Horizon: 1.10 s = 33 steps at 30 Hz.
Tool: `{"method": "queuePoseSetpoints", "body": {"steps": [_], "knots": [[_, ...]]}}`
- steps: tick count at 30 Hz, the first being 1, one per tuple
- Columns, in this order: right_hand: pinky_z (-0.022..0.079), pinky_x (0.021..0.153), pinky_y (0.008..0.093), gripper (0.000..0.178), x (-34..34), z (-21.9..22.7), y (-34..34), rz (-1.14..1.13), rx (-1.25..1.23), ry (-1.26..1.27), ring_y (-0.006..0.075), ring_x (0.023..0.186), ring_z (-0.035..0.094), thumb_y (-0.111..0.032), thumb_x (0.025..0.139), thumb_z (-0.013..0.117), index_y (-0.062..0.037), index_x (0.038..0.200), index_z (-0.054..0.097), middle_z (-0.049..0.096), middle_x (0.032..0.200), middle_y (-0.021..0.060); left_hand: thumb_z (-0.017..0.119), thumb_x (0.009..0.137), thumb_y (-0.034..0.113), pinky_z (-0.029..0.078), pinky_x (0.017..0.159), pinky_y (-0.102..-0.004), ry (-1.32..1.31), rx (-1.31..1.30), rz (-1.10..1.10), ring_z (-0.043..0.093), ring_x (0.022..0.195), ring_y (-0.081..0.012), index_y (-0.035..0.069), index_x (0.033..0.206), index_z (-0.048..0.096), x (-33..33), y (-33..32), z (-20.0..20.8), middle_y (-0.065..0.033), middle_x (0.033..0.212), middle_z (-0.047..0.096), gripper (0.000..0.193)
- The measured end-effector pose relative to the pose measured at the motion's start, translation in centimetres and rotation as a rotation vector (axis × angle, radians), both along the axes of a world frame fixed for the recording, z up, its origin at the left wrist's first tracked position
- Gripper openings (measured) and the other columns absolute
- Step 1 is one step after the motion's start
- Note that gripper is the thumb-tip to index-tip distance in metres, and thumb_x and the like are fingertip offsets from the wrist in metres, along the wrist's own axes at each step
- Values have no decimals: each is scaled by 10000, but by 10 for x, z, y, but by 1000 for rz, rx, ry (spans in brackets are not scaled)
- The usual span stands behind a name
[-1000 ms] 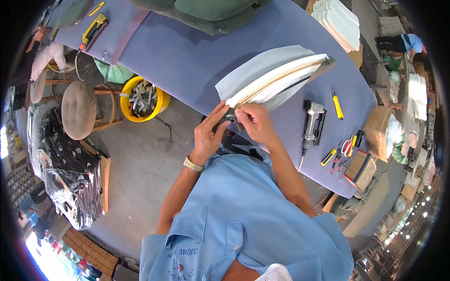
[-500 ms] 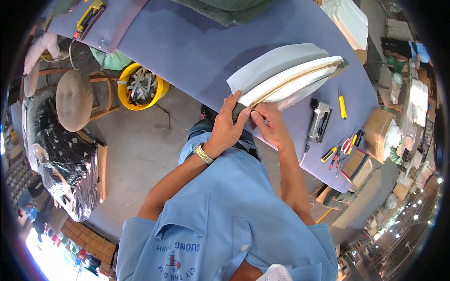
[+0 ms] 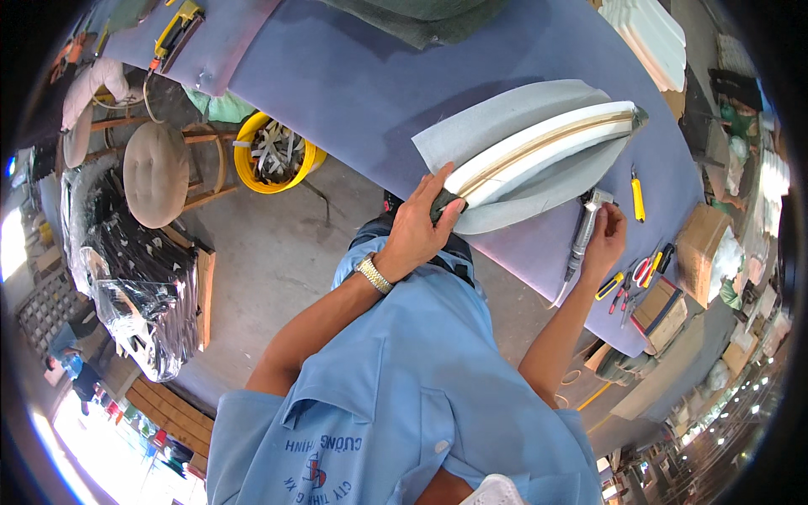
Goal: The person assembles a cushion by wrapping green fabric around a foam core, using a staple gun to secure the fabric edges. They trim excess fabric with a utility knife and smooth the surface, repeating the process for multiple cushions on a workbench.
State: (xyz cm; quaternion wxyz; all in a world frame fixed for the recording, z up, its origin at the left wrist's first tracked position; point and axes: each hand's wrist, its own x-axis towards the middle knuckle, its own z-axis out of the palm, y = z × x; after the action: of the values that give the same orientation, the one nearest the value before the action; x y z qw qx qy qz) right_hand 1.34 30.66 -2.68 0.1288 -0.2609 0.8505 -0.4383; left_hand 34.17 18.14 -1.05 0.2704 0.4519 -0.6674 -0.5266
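Note:
A curved seat-back panel (image 3: 539, 156) with white padding, a wooden edge strip and loose grey fabric flaps rests tilted over the table. My left hand (image 3: 418, 219) grips its near end, thumb and fingers closed round a bunch of dark fabric. Right of the panel, a silver and dark grey air staple gun (image 3: 581, 238) lies on the table, its hose trailing off the near edge. My right hand (image 3: 604, 240) is on the gun with fingers curled about its side, partly hiding it.
Right on the blue-grey table (image 3: 353, 101) lie a yellow cutter (image 3: 637, 195), several hand tools (image 3: 633, 278) and a cardboard box (image 3: 703, 244). Dark padded fabric (image 3: 412, 21) is at the far edge. A yellow bucket of scraps (image 3: 276, 156) and a round-backed chair (image 3: 157, 175) stand left.
My right hand has left the panel's near end and moved right onto the staple gun. My left hand keeps its grip; the lower fabric flap now hangs more spread out.

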Motion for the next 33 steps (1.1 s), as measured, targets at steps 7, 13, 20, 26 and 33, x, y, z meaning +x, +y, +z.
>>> {"method": "queuePoseSetpoints", "body": {"steps": [7, 13, 20, 26, 33], "knots": [[470, 1054, 484, 737, -73, -131, 82, 20, 602, 281, 438, 1262, 593, -228, 803, 807, -9, 1427, 482, 619, 1338, 246, 675, 1001, 253, 557, 872, -449, -4, -53, -12, 675, 1005, -437, 34, 1508, 475, -2, -5, -3, -262, 1199, 657, 587], [537, 872, 429, 717, -101, -116, 81, -122, 317, -145, 321, 946, 698, -130, 783, 786, -42, 1428, 486, 712, 1057, 177, 688, 991, 282, 567, 853, -462, -5, -107, -26, 677, 979, -427, 16, 1505, 471, 0, -4, -7, -255, 1142, 659, 619], [511, 598, 308, 239, 22, 41, 57, -210, -305, -568, 157, 680, 622, -169, 980, 713, -32, 1144, 606, 662, 835, 79, 699, 983, 271, 565, 952, -452, -70, -58, -32, 659, 1159, -456, 48, 1512, 482, -2, 4, -10, -308, 1334, 622, 614], [560, 771, 314, 256, 115, 116, 32, 231, 58, -386, 139, 861, 682, -50, 889, 783, 24, 1111, 678, 725, 973, 63, 720, 964, 268, 575, 932, -462, -98, -188, -15, 648, 1154, -464, 93, 1543, 454, -7, 11, -17, -305, 1338, 608, 661], [534, 751, 265, 325, 154, 128, -24, 634, 319, -329, 107, 841, 667, -47, 827, 801, 45, 1112, 674, 739, 947, 78, 747, 879, 130, 572, 958, -468, -64, -166, -14, 610, 1222, -460, 106, 1571, 411, -9, 14, -19, -259, 1334, 606, 770]]}}
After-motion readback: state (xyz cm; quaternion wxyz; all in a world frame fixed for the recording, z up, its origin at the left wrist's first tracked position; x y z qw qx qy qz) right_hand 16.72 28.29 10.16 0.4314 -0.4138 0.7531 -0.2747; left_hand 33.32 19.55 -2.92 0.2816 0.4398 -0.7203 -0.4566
